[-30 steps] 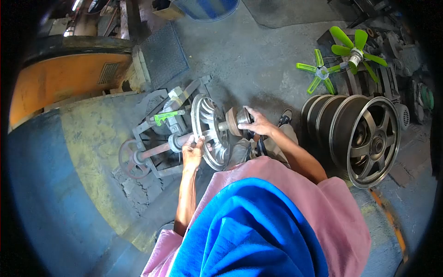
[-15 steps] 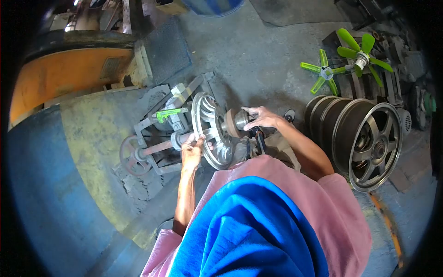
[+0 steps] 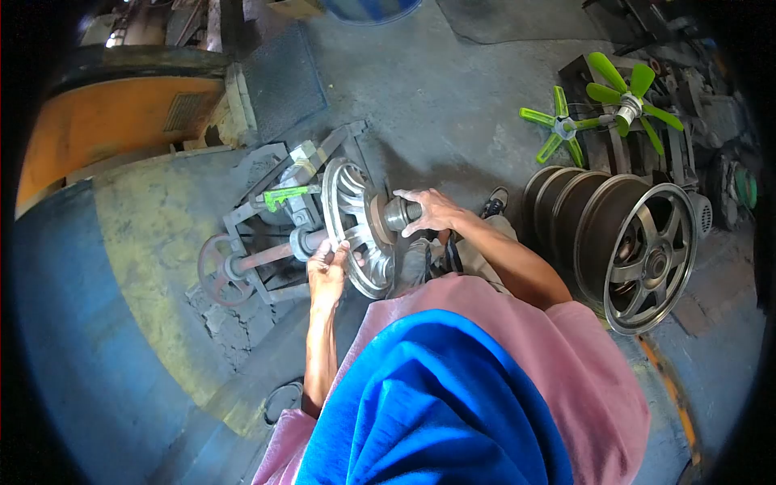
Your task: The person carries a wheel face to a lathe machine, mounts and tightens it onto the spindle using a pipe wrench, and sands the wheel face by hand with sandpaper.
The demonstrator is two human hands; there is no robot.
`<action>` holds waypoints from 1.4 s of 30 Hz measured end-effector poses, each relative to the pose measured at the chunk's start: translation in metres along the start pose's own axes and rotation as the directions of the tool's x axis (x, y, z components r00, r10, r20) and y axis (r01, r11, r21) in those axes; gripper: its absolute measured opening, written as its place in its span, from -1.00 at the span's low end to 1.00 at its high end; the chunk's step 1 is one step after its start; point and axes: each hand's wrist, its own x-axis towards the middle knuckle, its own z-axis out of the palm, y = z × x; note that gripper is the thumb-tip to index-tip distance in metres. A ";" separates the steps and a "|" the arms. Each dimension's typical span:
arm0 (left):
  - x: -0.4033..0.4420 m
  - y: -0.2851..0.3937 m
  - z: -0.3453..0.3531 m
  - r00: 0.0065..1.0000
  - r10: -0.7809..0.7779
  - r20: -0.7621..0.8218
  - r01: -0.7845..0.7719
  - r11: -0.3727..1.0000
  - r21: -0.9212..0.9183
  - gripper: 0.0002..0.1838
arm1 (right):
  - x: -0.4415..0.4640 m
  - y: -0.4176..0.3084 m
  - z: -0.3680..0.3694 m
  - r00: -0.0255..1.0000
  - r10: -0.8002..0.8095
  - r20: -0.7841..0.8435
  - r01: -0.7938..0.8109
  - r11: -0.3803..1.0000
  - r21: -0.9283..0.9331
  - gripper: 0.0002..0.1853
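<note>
Grey concrete floor (image 3: pixel 461 105) takes up most of the space, with worn blue and yellow paint over on the left. Next biggest is the orange metal panel (image 3: pixel 121 129) back in the left corner. On the right there's a stack of brownish-grey metal wheel rims (image 3: pixel 602 218), tipped on its side, with a spoked face pointing outward. About level with it, over to the left, is a dusty grey metal machine frame (image 3: pixel 333 147) with a reddish round shaft (image 3: pixel 271 258) running along it.

The silver multi-spoke metal wheel (image 3: pixel 364 230) stands on edge at that frame, in line with the shaft, right in front of the person. Two bright-green bladed fan rotors (image 3: pixel 628 107) sit just beyond the stack.

Hands are well apart: the left hand (image 3: pixel 327 271) pinches the silver wheel's near edge, while the right hand (image 3: pixel 432 212) has its fingers spread around the end piece. Can't tell if it's squeezing. Smallest bits: a brown round collar (image 3: pixel 380 217) against the wheel, then that shiny steel cylindrical end piece (image 3: pixel 397 215) just beside it.
</note>
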 end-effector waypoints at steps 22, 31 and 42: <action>-0.031 0.121 0.083 0.821 0.562 0.104 -0.519 0.655 0.549 -0.68 | -0.396 0.023 -0.184 0.238 -0.027 -0.971 -0.523 0.839 -0.151 -0.53; -0.196 0.218 0.369 -0.435 0.195 0.879 -0.449 0.799 -0.400 -0.50 | -0.532 0.133 -0.200 0.265 0.507 -0.820 -0.898 0.439 -0.019 -0.01; -0.243 0.201 0.381 -0.399 0.232 0.887 -0.429 0.807 -0.405 -0.22 | -0.541 0.132 -0.212 0.223 0.496 -0.839 -0.804 0.581 0.129 -0.09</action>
